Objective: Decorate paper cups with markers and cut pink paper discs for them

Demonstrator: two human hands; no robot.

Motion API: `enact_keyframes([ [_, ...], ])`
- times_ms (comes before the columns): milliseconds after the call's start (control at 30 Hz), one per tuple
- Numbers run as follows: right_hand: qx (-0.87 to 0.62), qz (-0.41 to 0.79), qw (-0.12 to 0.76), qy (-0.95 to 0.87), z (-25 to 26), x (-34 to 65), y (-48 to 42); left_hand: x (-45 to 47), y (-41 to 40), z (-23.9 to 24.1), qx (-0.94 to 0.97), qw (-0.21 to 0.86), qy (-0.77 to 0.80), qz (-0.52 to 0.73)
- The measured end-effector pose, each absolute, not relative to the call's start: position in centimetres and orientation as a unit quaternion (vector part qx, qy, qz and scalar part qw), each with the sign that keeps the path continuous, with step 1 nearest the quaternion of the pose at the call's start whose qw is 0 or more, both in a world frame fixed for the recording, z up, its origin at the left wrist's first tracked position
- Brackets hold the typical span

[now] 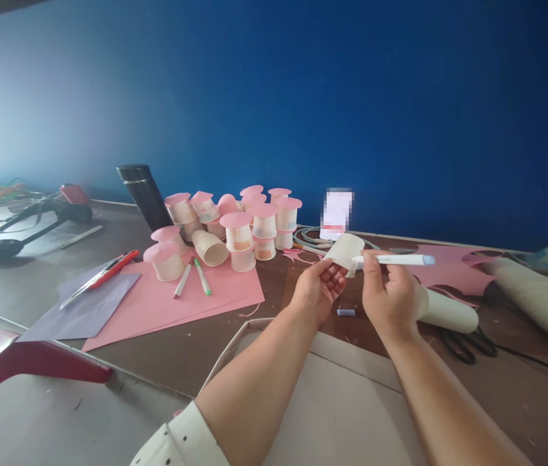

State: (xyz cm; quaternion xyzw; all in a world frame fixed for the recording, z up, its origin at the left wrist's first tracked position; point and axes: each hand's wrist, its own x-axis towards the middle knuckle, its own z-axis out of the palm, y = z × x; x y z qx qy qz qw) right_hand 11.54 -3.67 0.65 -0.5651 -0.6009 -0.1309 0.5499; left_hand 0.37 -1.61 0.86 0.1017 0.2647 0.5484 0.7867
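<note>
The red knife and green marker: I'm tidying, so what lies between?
Between the red knife and green marker, the head view shows a pink-topped cup, then a red-ended marker, on pink sheets.

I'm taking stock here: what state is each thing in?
White cup, tilted, in the left hand
Held marker, uncapped, in the right hand
Red cutter, lying, blade unclear
Black bottle, lid on
Pink-topped cups, upright, some stacked
Middle cup stack, nested, on its side
Red marker, lying
Green marker, lying
Right pink sheet, curved pieces cut out
</note>
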Motion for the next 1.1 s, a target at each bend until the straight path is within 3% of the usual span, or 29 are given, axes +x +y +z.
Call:
enact_keyframes([
  [500,-0.557,-0.112,0.552,-0.61,0.8,11.4,-3.8,0.3,-1.6,0.9,0.101,0.783,0.273,0.55],
  [800,-0.554,0.072,0.682,-0.472,0.7,11.7,-3.1,0.1,-1.6,1.1,0.062,0.794,0.25,0.551],
  [933,-0.624,0.14,0.627,-0.445,-0.4,12.6,-1.9,0.1,-1.8,1.3,0.062,0.805,0.249,0.535],
  [1100,-0.592,0.163,0.624,-0.484,-1.7,13.4,-1.1,0.4,-2.2,1.1,0.126,0.803,0.238,0.531],
])
